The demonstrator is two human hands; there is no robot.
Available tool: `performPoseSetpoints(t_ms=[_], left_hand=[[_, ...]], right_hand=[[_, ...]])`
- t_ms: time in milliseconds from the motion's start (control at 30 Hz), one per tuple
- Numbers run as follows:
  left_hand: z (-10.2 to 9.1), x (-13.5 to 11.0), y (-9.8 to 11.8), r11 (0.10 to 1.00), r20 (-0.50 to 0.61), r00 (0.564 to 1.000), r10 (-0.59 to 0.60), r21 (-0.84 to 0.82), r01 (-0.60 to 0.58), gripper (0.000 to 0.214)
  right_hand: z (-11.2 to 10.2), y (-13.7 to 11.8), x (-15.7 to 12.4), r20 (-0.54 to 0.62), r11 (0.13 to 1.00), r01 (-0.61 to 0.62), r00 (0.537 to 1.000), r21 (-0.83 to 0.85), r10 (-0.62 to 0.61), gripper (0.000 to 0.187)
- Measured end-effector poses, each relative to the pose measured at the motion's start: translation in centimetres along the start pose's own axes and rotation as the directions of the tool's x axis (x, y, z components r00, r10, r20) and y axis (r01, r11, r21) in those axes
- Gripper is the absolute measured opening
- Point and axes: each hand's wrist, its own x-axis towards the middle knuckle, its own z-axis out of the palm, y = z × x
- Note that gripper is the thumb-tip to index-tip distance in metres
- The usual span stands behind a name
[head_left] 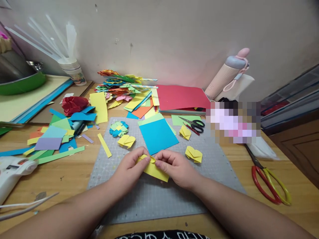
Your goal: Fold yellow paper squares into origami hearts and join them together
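Note:
Between my two hands is a sheet of yellow paper [157,173], its upper edge folded over. My left hand [133,166] pinches the fold's left end with thumb and fingers. On the other side my right hand [175,167] pinches the same edge. Beneath lies a grey cutting mat [179,199]. Just beyond my fingers rests blue square paper [159,136]. Folded yellow paper pieces stand around it: one on the left [126,141], two on the right, the nearer piece [193,154] close to my right hand. A blue-green paper flower [119,128] sits at the mat's upper left.
Black-handled scissors [196,125] lie at the mat's upper right; larger red-and-yellow scissors [270,186] are farther right. Paper scraps [50,142] and a white glue gun [15,172] occupy the left. Behind are paper flowers [122,86], red paper [183,97] and a pink bottle [224,73].

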Motion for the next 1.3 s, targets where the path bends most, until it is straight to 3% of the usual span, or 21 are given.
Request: performPoseSetpoints(t_ms=[100, 433, 600, 833, 1000, 1200, 1300], left_hand=[[-0.1, 0.0, -0.3, 0.999, 0.008, 1.000, -0.001, -0.040, 0.002, 0.026], [-0.1, -0.2, 0.0, 0.987, 0.143, 0.990, -0.005, -0.158, 0.028, 0.029], [0.1, -0.2, -0.1, 0.974, 0.120, 0.993, 0.000, -0.225, 0.027, 0.027], [-0.1, -0.2, 0.0, 0.995, 0.089, 0.996, 0.029, -0.099, -0.020, 0.030], [-0.1, -0.4, 0.4, 0.998, 0.114, 0.993, 0.031, -0.065, -0.024, 0.029], [0.0, -0.6, 0.4, 0.998, 0.116, 0.993, 0.024, -0.060, -0.017, 0.029], [0.1, -0.6, 0.4, 0.998, 0.121, 0.992, 0.025, -0.055, -0.019, 0.028]], right_hand=[[-0.1, 0.2, 0.0, 0.050, 0.996, -0.025, 0.999, 0.085, 0.021, 0.033], [-0.2, 0.6, -0.5, 0.057, 0.985, -0.065, 0.997, 0.159, 0.056, 0.034], [-0.1, 0.2, -0.5, 0.069, 0.974, -0.066, 0.996, 0.219, 0.052, 0.032], [0.0, 0.3, -0.4, 0.023, 0.996, -0.024, 0.999, 0.086, 0.023, 0.034], [0.0, 0.1, -0.6, 0.038, 0.991, -0.063, 0.998, 0.118, 0.058, 0.038], [-0.1, -0.6, -0.9, -0.026, 0.998, 0.040, 0.999, -0.051, -0.041, 0.036], [0.1, -0.5, -1.1, -0.046, 0.998, 0.047, 0.998, -0.049, -0.050, 0.033]])
